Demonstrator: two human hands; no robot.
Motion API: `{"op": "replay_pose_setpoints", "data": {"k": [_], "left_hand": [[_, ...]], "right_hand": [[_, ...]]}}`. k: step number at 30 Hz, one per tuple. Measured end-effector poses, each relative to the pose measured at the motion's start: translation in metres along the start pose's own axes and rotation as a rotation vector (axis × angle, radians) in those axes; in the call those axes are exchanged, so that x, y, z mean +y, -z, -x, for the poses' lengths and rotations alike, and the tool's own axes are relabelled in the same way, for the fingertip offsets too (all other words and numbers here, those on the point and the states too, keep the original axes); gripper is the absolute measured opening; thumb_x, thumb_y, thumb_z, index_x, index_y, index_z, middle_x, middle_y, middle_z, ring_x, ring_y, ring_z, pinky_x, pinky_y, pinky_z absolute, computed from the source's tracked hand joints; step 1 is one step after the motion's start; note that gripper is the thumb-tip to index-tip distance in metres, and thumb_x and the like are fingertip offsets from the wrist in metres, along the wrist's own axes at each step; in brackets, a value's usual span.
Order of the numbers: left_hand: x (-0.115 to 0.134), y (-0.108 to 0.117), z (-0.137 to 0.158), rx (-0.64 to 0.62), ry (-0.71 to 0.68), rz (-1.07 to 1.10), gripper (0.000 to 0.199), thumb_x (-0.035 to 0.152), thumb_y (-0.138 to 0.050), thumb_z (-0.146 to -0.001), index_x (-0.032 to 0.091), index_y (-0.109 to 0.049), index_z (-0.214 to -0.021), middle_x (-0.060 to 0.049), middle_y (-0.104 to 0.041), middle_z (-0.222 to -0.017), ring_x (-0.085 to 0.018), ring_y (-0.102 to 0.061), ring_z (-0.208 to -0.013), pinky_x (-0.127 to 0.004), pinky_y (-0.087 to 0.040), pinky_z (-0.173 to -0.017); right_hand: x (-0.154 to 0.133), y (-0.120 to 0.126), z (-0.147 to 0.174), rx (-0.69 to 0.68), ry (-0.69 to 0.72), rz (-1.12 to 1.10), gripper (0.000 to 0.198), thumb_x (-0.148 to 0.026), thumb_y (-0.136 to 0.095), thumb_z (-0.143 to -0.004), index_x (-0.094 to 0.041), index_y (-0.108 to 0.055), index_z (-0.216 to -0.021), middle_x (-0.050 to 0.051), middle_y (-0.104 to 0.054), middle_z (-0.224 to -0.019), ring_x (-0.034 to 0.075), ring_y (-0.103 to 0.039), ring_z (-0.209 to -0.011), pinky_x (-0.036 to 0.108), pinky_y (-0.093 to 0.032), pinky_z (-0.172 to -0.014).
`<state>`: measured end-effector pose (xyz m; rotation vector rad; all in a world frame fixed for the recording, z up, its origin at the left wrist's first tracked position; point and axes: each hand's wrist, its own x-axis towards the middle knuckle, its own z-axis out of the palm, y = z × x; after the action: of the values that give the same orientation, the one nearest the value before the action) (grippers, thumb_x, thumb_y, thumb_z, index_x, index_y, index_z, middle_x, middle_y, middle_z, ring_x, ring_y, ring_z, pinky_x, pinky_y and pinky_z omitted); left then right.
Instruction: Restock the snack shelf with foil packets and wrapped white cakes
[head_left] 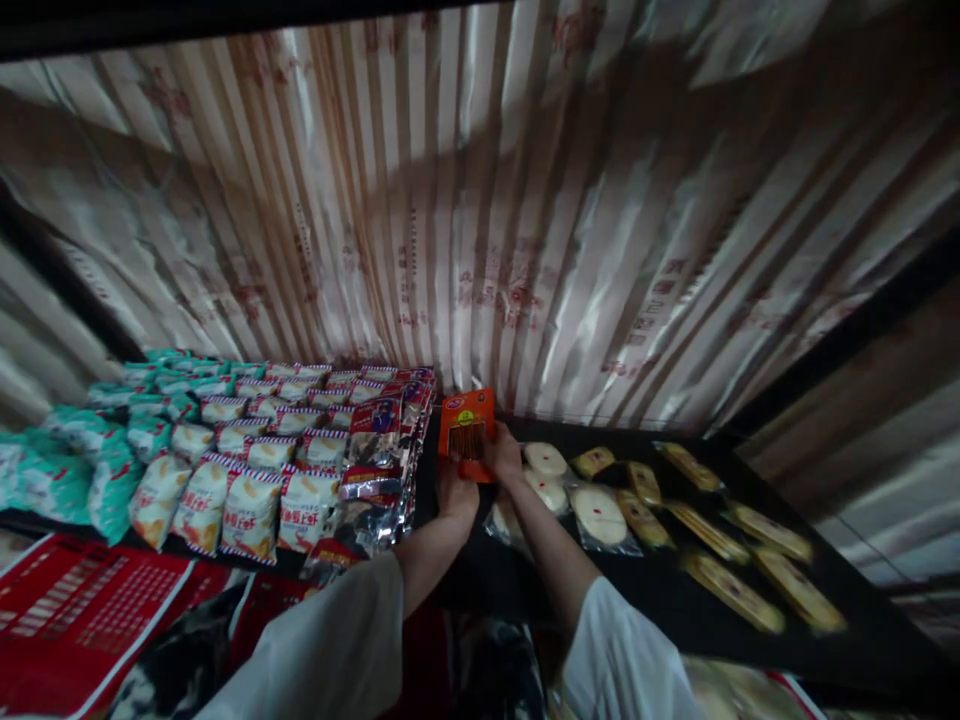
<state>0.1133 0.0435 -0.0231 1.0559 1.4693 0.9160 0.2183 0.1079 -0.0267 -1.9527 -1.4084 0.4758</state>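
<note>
two bare hands, left hand (pixel 457 492) and right hand (pixel 504 455), clamped on one orange packet (pixel 468 425); head view. packet at centre, close before a ribbed backdrop (pixel 480 190) with red print; printed face toward the camera, with red oval logo at upper left, yellow patch and, lower down, a panel of thin brown sticks. left hand at the lower left corner, right hand about the right edge; hands near each other, exact finger placement too dark to tell. contact of packet base with black shelf (pixel 480 570): hidden, impossible to tell. immediately to the left: dark silver packets (pixel 375 430) in rows. farther left, in order: white bags (pixel 251 510) with striped tops and red lettering, then teal bags (pixel 52 485). to the right, partly beneath the right forearm (pixel 553 545): round pale cakes (pixel 598 513) in clear wrappers, with a small red dot on some. beyond these: long yellow pastries (pixel 735 590), laid flat at a slant, blurred. below the shelf at left: red sheet (pixel 97 610) with white print. on both arms: pale sleeves (pixel 322 640).
</note>
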Motion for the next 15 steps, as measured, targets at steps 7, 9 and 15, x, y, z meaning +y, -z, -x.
{"op": "replay_pose_setpoints", "data": {"k": [7,9,15], "left_hand": [[-0.006,-0.005,-0.025,0.109,-0.044,-0.137,0.048,0.011,-0.052,-0.078,0.015,-0.052,-0.126,-0.011,-0.041,-0.143,-0.023,-0.027,-0.137,-0.03,-0.015,-0.113],[-0.006,-0.006,-0.03,0.124,-0.05,-0.231,0.047,0.01,-0.049,-0.079,0.015,-0.052,-0.126,-0.011,-0.042,-0.142,-0.022,-0.028,-0.137,-0.03,-0.016,-0.113],[-0.002,-0.014,-0.039,0.173,-0.053,-0.428,0.045,0.014,-0.044,-0.084,0.01,-0.05,-0.129,-0.013,-0.045,-0.139,-0.02,-0.035,-0.133,-0.028,-0.021,-0.112]], "right_hand": [[0.008,-0.021,-0.021,-0.021,0.011,0.054,0.034,-0.018,-0.052,-0.084,-0.012,-0.053,-0.117,0.016,-0.069,-0.101,0.024,-0.065,-0.096,0.029,-0.047,-0.08],[0.009,-0.024,-0.023,-0.021,0.014,0.093,0.035,-0.021,-0.051,-0.086,-0.011,-0.051,-0.12,0.015,-0.069,-0.098,0.024,-0.066,-0.093,0.028,-0.047,-0.078],[0.012,-0.026,-0.026,-0.031,0.005,0.153,0.043,-0.026,-0.047,-0.088,-0.012,-0.043,-0.128,0.013,-0.069,-0.095,0.024,-0.066,-0.089,0.029,-0.047,-0.075]]}}
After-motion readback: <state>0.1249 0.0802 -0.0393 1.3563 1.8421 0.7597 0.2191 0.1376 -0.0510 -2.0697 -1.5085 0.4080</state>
